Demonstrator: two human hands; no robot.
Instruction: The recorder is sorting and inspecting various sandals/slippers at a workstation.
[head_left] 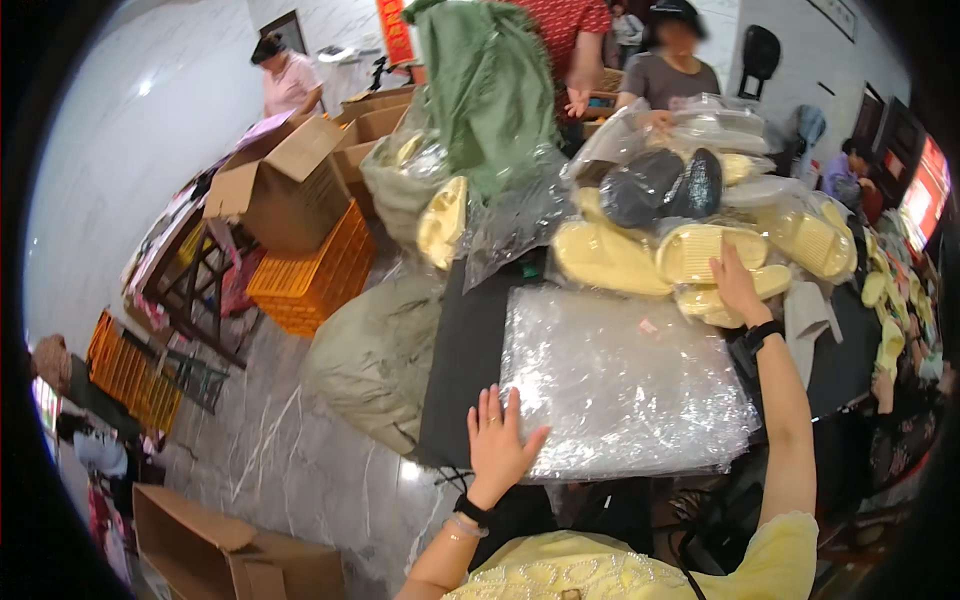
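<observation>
A stack of clear plastic bags lies flat on the dark table in front of me. My left hand is over the near left edge of the stack, palm down, fingers spread, holding nothing. My right hand reaches past the far right corner of the bags, fingers stretched out against a bagged pale yellow slipper. Just below it lies another yellow slipper. Left of these is a further bagged yellow slipper, and behind them a dark pair. A pale grey piece lies right of my right wrist.
A green woven sack stands beyond the table's left side, and a full sack rests on the floor nearer. Orange crates carry an open cardboard box. Another box is at lower left. Several people work around.
</observation>
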